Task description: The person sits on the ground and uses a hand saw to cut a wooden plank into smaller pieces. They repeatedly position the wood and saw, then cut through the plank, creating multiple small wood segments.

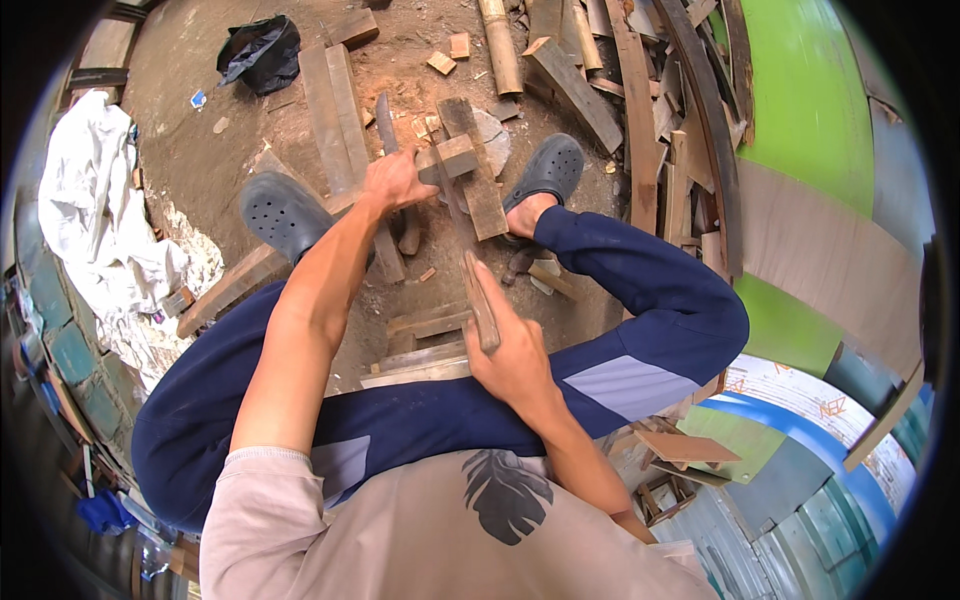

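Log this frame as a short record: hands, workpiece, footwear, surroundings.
Left hand: holding the left end of a short wood block
Right hand: closed around the wooden handle of a thin-bladed tool
Block support: lies across a plank
Blade contact: reaches the block; cut depth unclear
Footwear: dark clogs
Left side: white cloth
Upper left: black plastic bag
Upper right: long wood pieces

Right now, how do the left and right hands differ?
The left hand holds the end of a short wood block; the right hand grips a wooden handle. The left hand reaches farther forward, while the right hand sits nearer the shirt. Both hands are bare.
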Demonstrator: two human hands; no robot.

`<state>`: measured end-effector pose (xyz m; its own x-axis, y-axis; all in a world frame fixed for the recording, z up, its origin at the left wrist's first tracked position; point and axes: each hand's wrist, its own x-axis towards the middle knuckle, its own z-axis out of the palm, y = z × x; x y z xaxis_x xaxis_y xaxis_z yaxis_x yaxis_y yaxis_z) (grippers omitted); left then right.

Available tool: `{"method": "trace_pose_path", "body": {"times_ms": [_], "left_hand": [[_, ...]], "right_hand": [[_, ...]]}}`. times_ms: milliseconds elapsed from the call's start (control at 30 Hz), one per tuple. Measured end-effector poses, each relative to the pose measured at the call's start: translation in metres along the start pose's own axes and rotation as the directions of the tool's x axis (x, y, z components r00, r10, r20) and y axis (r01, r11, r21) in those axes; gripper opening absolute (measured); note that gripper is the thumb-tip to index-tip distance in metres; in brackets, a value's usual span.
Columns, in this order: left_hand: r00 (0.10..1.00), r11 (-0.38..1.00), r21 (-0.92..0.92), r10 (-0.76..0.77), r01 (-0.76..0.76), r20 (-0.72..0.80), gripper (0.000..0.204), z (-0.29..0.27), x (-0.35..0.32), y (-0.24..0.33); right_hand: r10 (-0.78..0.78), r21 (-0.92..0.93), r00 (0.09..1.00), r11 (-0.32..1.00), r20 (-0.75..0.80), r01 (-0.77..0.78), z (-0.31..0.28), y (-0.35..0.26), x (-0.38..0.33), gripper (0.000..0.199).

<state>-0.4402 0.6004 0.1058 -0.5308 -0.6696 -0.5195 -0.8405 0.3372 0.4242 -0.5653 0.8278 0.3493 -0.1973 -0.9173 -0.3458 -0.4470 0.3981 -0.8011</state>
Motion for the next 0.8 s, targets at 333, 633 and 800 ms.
{"method": "trace_pose_path", "body": {"times_ms": [333, 633, 800], "left_hand": [[1.000, 1.000, -0.003, -0.014, 0.014, -0.024, 0.077, -0.005, -0.002, -0.001], [0.999, 0.999, 0.017, -0.043, 0.042, 0.031, 0.077, -0.012, -0.001, 0.005], [1.000, 0.999, -0.032, 0.008, -0.008, -0.013, 0.078, -0.001, 0.003, 0.001]], "right_hand": [[-0.007, 0.082, 0.997, 0.997, -0.074, 0.013, 0.010, 0.006, 0.003, 0.082], [0.158, 0.078, 0.987, 0.985, -0.029, -0.156, 0.015, -0.002, 0.020, 0.078], [0.110, 0.054, 0.991, 0.993, -0.075, -0.106, 0.028, 0.012, 0.044, 0.077]]}}
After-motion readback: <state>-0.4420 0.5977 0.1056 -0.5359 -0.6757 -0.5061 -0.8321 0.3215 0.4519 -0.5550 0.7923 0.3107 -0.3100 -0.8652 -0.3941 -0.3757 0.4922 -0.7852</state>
